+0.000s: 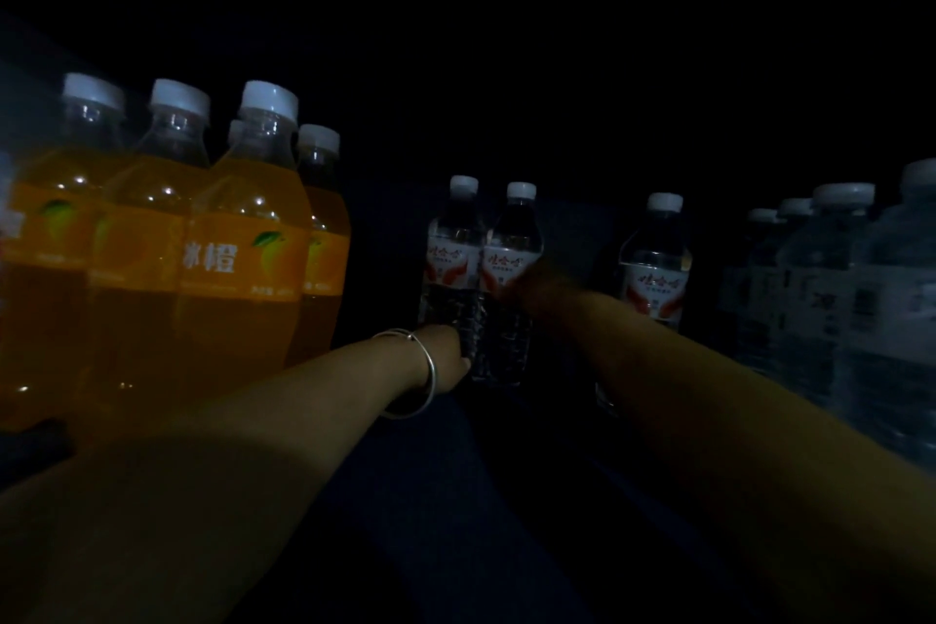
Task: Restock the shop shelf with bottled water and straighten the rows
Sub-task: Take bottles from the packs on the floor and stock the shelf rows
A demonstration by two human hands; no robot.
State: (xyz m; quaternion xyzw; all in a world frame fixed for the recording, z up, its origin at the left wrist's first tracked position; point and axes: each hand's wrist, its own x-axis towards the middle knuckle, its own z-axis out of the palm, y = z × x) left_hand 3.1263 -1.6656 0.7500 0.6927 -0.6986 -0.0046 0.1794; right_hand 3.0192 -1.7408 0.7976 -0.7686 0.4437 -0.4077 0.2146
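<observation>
Deep on the dim shelf [420, 512], toward its back edge, two water bottles [452, 264] stand touching. Left hand [445, 360] meets the left bottle's base, right hand [527, 281] the right bottle's label, presumably aligning them; neither grip discernible

Orange drink bottles [167, 238] with white caps stand packed together at the left of the frame, their orange labels showing a fruit picture. A silver bangle [423, 370] sits near the centre.
</observation>
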